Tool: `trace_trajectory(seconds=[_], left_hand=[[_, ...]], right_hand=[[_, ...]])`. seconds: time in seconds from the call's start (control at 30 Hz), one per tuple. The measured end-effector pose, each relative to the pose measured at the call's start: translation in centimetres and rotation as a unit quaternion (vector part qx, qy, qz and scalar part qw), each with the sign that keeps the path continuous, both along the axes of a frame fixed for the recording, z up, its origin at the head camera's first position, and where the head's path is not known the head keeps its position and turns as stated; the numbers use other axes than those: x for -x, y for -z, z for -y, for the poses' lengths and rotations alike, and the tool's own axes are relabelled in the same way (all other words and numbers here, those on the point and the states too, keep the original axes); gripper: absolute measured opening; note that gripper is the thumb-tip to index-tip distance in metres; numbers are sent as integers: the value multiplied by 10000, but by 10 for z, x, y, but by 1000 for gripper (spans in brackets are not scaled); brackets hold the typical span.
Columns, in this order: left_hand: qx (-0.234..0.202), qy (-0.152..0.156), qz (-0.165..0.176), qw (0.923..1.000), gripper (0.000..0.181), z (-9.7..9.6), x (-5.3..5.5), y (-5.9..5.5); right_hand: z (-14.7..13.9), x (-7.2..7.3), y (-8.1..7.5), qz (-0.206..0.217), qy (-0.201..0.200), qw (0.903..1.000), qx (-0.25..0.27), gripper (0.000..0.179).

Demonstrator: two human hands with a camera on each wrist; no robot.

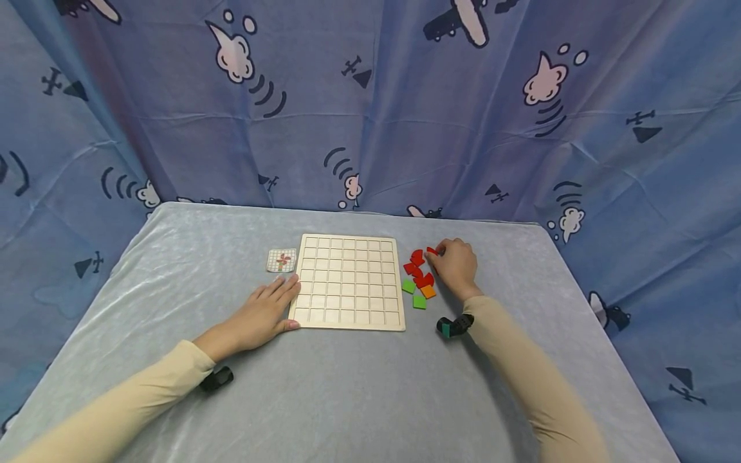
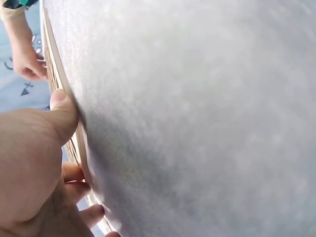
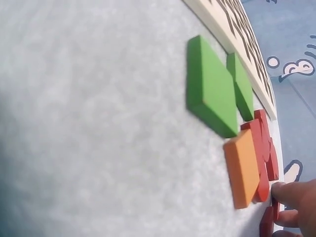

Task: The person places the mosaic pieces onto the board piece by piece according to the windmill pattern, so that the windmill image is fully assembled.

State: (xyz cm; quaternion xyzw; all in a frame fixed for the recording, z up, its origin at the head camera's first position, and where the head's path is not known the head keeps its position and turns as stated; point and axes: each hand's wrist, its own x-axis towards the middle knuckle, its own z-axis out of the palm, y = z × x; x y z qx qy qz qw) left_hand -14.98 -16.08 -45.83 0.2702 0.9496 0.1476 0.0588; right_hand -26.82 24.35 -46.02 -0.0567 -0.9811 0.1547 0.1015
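A pale wooden board (image 1: 347,283) with a grid of square recesses lies flat on the table. My left hand (image 1: 263,315) rests along its left edge with fingers extended, and the thumb (image 2: 63,111) touches the near corner area. Beyond the board's right side, my right hand (image 1: 460,267) pinches a red piece (image 1: 431,251) between thumb and fingertips. Several other red pieces (image 1: 417,256), some with rounded edges, lie in a loose cluster beside it. Two green squares (image 3: 219,94) and an orange square (image 3: 243,170) lie at the cluster's near side.
A small card (image 1: 273,262) printed with a grid and a coloured figure lies left of the board, just beyond the left fingertips. Grey cloth covers the table (image 1: 347,392). A blue patterned curtain (image 1: 312,77) hangs behind and at both sides.
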Motion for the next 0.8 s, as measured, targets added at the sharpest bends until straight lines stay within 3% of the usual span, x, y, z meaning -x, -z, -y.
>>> trace_trajectory(seconds=[0.8], left_hand=[[29, -8, 187, 9998, 79, -1, 1, 2]], right_hand=[[3, -1, -6, 2, -279, 9983, 507, 29]])
